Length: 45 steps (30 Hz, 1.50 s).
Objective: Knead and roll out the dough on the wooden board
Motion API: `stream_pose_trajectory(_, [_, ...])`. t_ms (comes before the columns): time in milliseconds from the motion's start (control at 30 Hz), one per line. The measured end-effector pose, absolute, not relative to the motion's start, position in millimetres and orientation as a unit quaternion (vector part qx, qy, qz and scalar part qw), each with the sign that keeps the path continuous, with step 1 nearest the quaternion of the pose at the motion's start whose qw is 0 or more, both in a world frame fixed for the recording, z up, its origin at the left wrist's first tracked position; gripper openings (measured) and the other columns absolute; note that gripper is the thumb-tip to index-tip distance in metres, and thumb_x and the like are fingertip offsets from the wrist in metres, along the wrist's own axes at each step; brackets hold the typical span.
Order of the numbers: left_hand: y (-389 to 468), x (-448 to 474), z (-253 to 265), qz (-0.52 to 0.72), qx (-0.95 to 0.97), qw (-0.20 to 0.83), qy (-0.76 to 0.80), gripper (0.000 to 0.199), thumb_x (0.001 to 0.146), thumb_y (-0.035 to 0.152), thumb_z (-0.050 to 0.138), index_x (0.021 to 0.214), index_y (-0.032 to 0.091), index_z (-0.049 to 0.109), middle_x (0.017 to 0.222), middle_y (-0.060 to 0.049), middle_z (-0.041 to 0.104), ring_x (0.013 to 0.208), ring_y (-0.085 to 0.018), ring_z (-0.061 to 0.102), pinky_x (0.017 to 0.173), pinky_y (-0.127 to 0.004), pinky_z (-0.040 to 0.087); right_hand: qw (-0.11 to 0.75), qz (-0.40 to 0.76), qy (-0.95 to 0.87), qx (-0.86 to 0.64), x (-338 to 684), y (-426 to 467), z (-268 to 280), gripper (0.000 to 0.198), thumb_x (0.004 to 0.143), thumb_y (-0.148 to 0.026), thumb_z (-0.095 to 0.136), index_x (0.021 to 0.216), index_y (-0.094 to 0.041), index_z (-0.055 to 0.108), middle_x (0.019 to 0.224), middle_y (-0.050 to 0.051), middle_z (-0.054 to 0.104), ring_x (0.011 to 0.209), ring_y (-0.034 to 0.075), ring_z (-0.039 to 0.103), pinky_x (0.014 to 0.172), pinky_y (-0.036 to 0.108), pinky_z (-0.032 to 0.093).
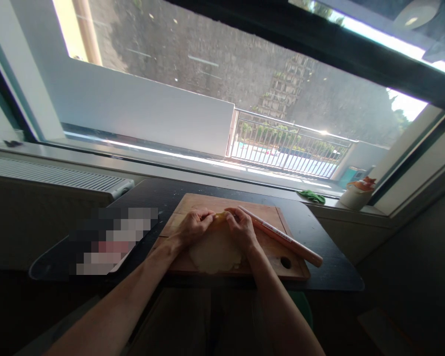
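A thin, pale sheet of dough (215,253) lies on a wooden cutting board (272,264). My left hand (195,226) is closed at the sheet's far edge, thumb and fingers pinched together. Opposite it, my right hand (242,228) pinches the same edge. A short yellowish strip of the dough shows between the two sets of fingertips, partly hidden by them. Close to the right of my right hand, a rolling pin (282,237) lies slantwise across the board, its near end reaching past the board's edge.
The board rests on a dark table (332,262). To the left on the table lies a blurred-out flat item (114,242). A radiator (59,173) stands beyond the table's left side. On the windowsill are a green cloth (311,196) and a white pot (356,197).
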<state>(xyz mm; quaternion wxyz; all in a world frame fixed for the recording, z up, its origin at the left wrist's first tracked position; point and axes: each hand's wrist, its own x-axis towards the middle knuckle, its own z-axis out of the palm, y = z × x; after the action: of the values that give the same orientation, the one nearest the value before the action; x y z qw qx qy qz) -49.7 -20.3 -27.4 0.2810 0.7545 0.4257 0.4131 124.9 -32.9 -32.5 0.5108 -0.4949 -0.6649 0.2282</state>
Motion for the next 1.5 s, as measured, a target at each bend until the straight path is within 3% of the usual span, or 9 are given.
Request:
stream_pose_trajectory(100, [-22.7, -50.6, -25.0, 0.414, 0.732, 0.292, 0.455, 0.035, 0.085, 0.040, 0.042, 0.075, 0.016, 0.066, 0.077, -0.003, 0.066, 0.075, -0.018, 0.060, 0.068, -0.026, 0.045, 0.491, 0.245, -0.672, -0.497, 126.0, -35.0, -31.8, 0.030, 0.076, -0.033, 0.060, 0.105, -0.026, 0.063, 0.094, -0.001, 0.066, 0.085, 0.016, 0.061, 0.079, 0.028, 0.047])
stream_pose_trajectory(233, [-26.6, -53.4, -23.1, 0.373, 0.733, 0.327, 0.466, 0.030, 0.079, 0.038, 0.049, 0.085, 0.015, 0.067, 0.082, -0.003, 0.067, 0.076, -0.019, 0.061, 0.064, -0.025, 0.045, 0.468, 0.254, -0.681, -0.503, 126.4, -37.6, -31.3, 0.040, 0.072, -0.034, 0.066, 0.110, -0.027, 0.059, 0.095, -0.001, 0.066, 0.084, 0.017, 0.061, 0.080, 0.031, 0.049])
stream_pose_trajectory(433, [-29.6, -55.6, -20.0, 0.346, 0.749, 0.352, 0.441, 0.027, 0.076, 0.033, 0.051, 0.086, 0.015, 0.067, 0.083, -0.002, 0.067, 0.077, -0.018, 0.061, 0.064, -0.023, 0.044, 0.450, 0.238, -0.697, -0.504, 124.1, -33.5, -36.5, 0.018, 0.071, -0.029, 0.065, 0.089, -0.023, 0.066, 0.086, 0.000, 0.067, 0.081, 0.017, 0.062, 0.077, 0.030, 0.050])
stream_pose_trajectory(700, [-23.3, -54.7, -22.7, 0.368, 0.777, 0.310, 0.406, 0.026, 0.077, 0.034, 0.051, 0.084, 0.018, 0.071, 0.086, -0.004, 0.068, 0.085, -0.019, 0.061, 0.079, -0.027, 0.046, 0.460, 0.214, -0.713, -0.485, 124.8, -31.6, -41.2, 0.012, 0.074, -0.033, 0.064, 0.078, -0.021, 0.065, 0.079, 0.000, 0.067, 0.072, 0.015, 0.061, 0.067, 0.027, 0.048])
stream_pose_trajectory(833, [-23.7, -52.2, -22.6, 0.383, 0.776, 0.292, 0.407, 0.025, 0.076, 0.035, 0.055, 0.082, 0.018, 0.072, 0.084, -0.004, 0.069, 0.085, -0.019, 0.061, 0.080, -0.027, 0.045, 0.453, 0.205, -0.714, -0.492, 124.7, -31.0, -41.5, 0.013, 0.075, -0.034, 0.064, 0.078, -0.021, 0.064, 0.075, -0.001, 0.065, 0.070, 0.015, 0.060, 0.067, 0.026, 0.047])
stream_pose_trajectory(1033, [-28.9, -50.1, -20.7, 0.385, 0.710, 0.378, 0.452, 0.037, 0.076, 0.046, 0.056, 0.092, 0.015, 0.069, 0.084, -0.004, 0.071, 0.079, -0.021, 0.064, 0.063, -0.025, 0.047, 0.498, 0.250, -0.684, -0.471, 125.0, -35.4, -34.8, 0.030, 0.079, -0.036, 0.060, 0.107, -0.024, 0.062, 0.092, 0.000, 0.066, 0.076, 0.014, 0.062, 0.071, 0.026, 0.048])
stream_pose_trajectory(1233, [-26.0, -50.9, -23.0, 0.388, 0.748, 0.366, 0.395, 0.037, 0.080, 0.044, 0.053, 0.095, 0.015, 0.071, 0.093, -0.006, 0.071, 0.090, -0.021, 0.063, 0.081, -0.028, 0.048, 0.524, 0.224, -0.673, -0.472, 121.8, -33.1, -34.6, 0.021, 0.084, -0.036, 0.053, 0.087, -0.020, 0.067, 0.084, 0.002, 0.067, 0.078, 0.015, 0.062, 0.074, 0.027, 0.048])
stream_pose_trajectory(1500, [-25.5, -52.4, -24.8, 0.376, 0.754, 0.350, 0.408, 0.038, 0.081, 0.046, 0.052, 0.097, 0.016, 0.069, 0.092, -0.005, 0.070, 0.088, -0.020, 0.063, 0.081, -0.028, 0.048, 0.505, 0.226, -0.686, -0.473, 122.6, -34.0, -34.9, 0.020, 0.083, -0.033, 0.053, 0.087, -0.022, 0.069, 0.083, 0.001, 0.069, 0.078, 0.016, 0.063, 0.074, 0.028, 0.050])
